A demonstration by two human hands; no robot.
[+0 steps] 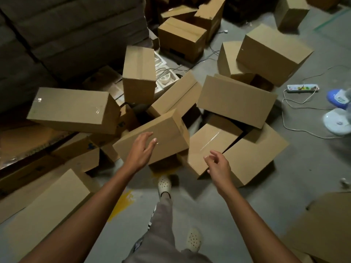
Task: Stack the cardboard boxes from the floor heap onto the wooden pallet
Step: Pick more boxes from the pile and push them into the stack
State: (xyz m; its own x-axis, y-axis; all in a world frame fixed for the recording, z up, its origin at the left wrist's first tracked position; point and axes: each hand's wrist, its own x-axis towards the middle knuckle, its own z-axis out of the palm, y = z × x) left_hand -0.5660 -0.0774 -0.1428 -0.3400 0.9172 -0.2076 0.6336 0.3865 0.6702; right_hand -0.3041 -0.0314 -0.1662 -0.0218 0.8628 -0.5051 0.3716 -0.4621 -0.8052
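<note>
A heap of brown cardboard boxes lies on the grey floor ahead of me. The nearest one, a tilted taped box (163,133), leans on others at the heap's front. My left hand (141,150) is stretched out over its near face with fingers relaxed, holding nothing. My right hand (218,166) hovers with loosely curled fingers over a lower box (209,141) to the right, also empty. A long box (72,109) lies to the left and an upright box (138,74) stands behind. No wooden pallet can be made out.
A power strip (303,88) with trailing white cables lies on the floor at right, beside a white and blue fan (340,112). Flattened cardboard (47,202) covers the floor at lower left and another sheet (326,224) at lower right. My feet in white clogs (164,184) stand on bare floor.
</note>
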